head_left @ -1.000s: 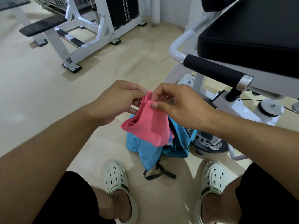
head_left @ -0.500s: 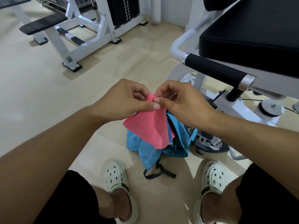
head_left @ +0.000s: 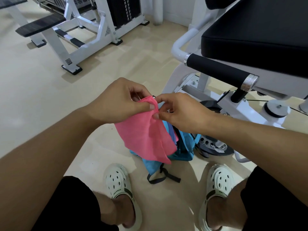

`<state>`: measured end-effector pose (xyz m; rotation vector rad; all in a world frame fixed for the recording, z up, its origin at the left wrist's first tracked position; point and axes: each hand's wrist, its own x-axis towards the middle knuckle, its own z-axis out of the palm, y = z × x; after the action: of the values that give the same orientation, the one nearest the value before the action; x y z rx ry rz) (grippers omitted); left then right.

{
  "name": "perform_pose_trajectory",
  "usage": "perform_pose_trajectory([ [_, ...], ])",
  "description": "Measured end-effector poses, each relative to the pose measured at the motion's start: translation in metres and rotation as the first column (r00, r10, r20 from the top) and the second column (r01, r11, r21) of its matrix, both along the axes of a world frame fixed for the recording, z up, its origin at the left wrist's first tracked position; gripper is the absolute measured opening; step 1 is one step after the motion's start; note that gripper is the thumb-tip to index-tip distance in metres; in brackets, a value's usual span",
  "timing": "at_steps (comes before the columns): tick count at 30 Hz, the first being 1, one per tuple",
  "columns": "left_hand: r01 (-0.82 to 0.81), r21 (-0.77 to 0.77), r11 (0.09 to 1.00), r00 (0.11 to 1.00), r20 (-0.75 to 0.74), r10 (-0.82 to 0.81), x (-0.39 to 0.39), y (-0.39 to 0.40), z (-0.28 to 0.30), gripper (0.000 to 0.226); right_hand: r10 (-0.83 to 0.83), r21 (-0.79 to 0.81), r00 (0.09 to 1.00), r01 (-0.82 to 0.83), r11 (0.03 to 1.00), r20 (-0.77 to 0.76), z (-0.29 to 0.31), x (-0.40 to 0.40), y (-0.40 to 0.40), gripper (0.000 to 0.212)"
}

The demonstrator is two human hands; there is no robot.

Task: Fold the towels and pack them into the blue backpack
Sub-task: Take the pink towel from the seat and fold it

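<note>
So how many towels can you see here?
2 at least. A pink towel hangs from both hands, left hand and right hand; a purple one peeks from the blue backpack. More may be hidden inside.

Beige floor (head_left: 41, 97) bears blue backpack (head_left: 185, 147); white clogs (head_left: 119, 182) flank it.

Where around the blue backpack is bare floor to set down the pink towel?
Bare floor lies left of the blue backpack, toward the white bench frame. Crowded: machine base at its right, clogs and strap in front.
</note>
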<state>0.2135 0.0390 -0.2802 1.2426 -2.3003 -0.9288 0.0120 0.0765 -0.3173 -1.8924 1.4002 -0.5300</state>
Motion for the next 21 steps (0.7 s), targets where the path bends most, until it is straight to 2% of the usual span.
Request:
perform_pose_trajectory([
  [6, -0.005, -0.036, 0.999, 1.000, -0.003, 0.005, 0.000, -0.001, -0.002, 0.003, -0.007, 0.025, 0.999, 0.006, 1.000, 0.051, -0.001, 0.000, -0.001, 0.025],
  [12, 0.026, -0.050, 0.998, 0.999, 0.020, -0.025, 0.002, -0.004, -0.003, 0.004, -0.035, 0.018, 0.998, 0.035, 0.999, 0.045, -0.004, -0.004, -0.009, 0.013],
  [17, 0.025, -0.074, 0.997, 0.999, 0.027, -0.023, 0.000, -0.003, -0.002, 0.008, -0.066, -0.098, 0.997, 0.062, 0.993, -0.044, -0.005, -0.005, -0.012, 0.023],
  [21, 0.006, -0.097, 0.995, 1.000, 0.020, -0.004, -0.002, -0.002, -0.002, 0.007, -0.052, -0.043, 0.998, 0.050, 0.998, -0.046, -0.008, -0.006, -0.015, 0.027],
])
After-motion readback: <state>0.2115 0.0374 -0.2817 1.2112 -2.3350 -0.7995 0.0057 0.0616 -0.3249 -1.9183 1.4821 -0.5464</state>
